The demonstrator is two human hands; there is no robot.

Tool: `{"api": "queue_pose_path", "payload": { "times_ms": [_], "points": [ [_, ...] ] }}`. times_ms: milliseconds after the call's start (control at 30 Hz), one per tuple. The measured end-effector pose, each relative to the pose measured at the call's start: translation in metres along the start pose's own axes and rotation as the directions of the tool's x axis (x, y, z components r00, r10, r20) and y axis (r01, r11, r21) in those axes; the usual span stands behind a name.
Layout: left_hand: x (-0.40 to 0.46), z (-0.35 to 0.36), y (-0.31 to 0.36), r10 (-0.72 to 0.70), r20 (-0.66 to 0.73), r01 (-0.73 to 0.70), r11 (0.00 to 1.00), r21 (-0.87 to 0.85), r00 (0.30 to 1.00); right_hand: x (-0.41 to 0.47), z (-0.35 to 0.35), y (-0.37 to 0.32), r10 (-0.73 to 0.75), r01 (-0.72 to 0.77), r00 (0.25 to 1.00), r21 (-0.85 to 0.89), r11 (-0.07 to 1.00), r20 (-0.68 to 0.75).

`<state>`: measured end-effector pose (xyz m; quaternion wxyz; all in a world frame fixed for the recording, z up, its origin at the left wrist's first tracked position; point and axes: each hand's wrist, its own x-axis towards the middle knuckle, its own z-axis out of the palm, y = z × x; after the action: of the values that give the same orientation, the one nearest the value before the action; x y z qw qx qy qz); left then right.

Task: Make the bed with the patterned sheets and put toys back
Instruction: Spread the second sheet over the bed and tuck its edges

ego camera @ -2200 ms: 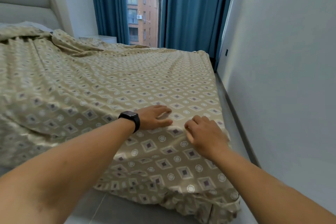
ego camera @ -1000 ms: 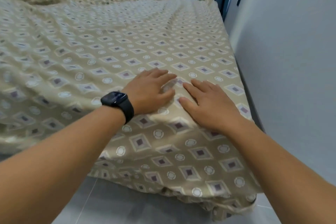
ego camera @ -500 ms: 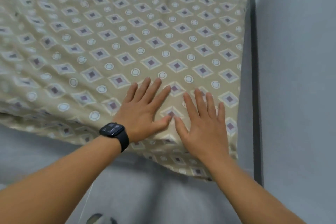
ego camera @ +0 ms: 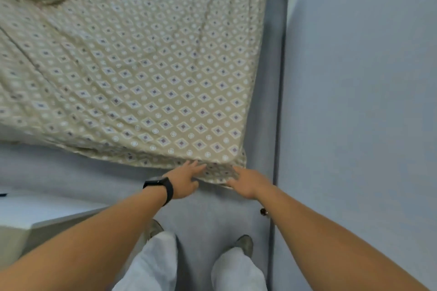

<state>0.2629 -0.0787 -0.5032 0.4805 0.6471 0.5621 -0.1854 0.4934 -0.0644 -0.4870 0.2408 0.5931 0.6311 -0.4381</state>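
Two hands at the sheet's near right corner.
Left hand (ego camera: 183, 181) and right hand (ego camera: 247, 182): fingers straight, loosely together, pressing the overhanging edge of the sheet (ego camera: 146, 82). Sheet covers the bed, rumpled far left; watch (ego camera: 159, 186) on left wrist.

Both forearms are bare, with no sleeves showing. A black smartwatch (ego camera: 158, 184) with a dark square face and black strap sits on the left wrist. Pale, loose trousers (ego camera: 153, 264) hang over grey-brown shoes (ego camera: 244, 244).
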Motion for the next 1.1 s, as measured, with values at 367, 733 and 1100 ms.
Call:
{"api": "queue_pose_path", "payload": {
  "times_ms": [367,733,1100],
  "points": [
    [-0.187,-0.086,0.139,-0.078,-0.146,0.065,0.994,-0.089,0.986,-0.187,-0.110,-0.029,-0.143,0.139,0.989,-0.130,0.982,-0.024],
    [-0.176,-0.199,0.152,-0.067,-0.206,0.056,0.997,-0.058,0.976,-0.186,-0.235,-0.097,-0.277,0.250,0.931,-0.139,0.958,-0.236],
    [-0.134,-0.309,0.181,0.079,-0.480,-0.187,0.966,-0.180,0.874,-0.137,-0.370,-0.141,-0.345,0.329,0.797,-0.123,0.936,-0.496]
  ]
}}
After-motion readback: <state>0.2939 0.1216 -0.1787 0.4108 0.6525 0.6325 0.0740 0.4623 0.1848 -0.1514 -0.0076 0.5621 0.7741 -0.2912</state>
